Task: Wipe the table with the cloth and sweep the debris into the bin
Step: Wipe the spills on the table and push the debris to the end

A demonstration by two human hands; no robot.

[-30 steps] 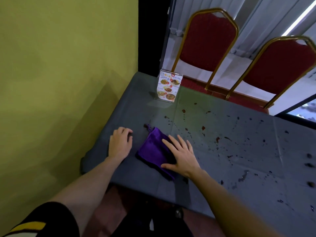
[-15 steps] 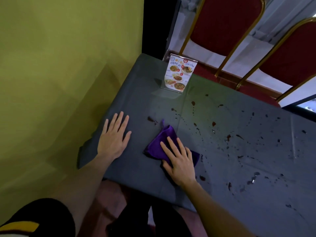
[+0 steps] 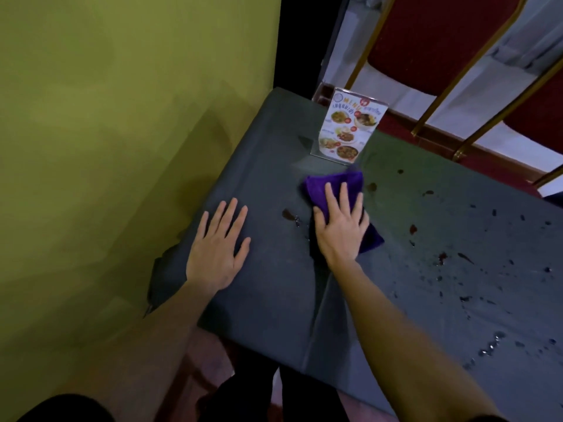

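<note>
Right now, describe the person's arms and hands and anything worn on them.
Both forearms are bare to the frame edge. The left hand and right hand wear no gloves, and no rings, watch or bracelet show. No sleeve cuff is visible.

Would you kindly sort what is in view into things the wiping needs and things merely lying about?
Needed: cloth, table, stains, right hand, left hand.
Lying about: menu stand, chairs.

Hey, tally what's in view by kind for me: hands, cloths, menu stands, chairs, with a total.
Hands: 2, left hand and right hand
Cloths: 1, purple cloth
Menu stands: 1, menu stand
Chairs: 2, one chair, another chair
Total: 6
</note>
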